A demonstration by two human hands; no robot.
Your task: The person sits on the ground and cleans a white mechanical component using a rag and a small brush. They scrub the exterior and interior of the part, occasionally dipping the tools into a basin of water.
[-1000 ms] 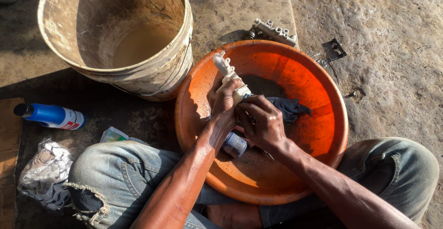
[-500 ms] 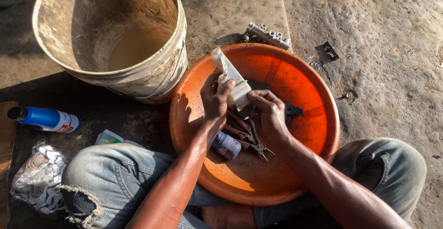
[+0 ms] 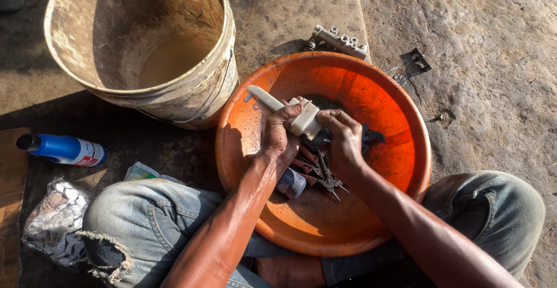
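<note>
Over an orange plastic basin (image 3: 394,108) my left hand (image 3: 278,137) grips a whitish plastic part (image 3: 290,111) with a long flat tab pointing up-left. My right hand (image 3: 343,140) pinches the same part at its right end. Under my hands, in the basin, lie pliers (image 3: 328,179) with red handles, a dark cloth (image 3: 370,137) and a small blue-grey cylinder (image 3: 292,183). The basin rests between my knees in worn jeans (image 3: 133,218).
A large dirty bucket (image 3: 145,44) with murky liquid stands at upper left. A grey metal block (image 3: 339,41) and a small black bracket (image 3: 415,62) lie on the concrete behind the basin. A blue spray can (image 3: 64,149) and a crumpled bag (image 3: 55,221) lie left.
The whitish part has tilted from pointing upward to lying nearly flat with its tab up-left. My hands lifted off the basin floor, uncovering the pliers.
</note>
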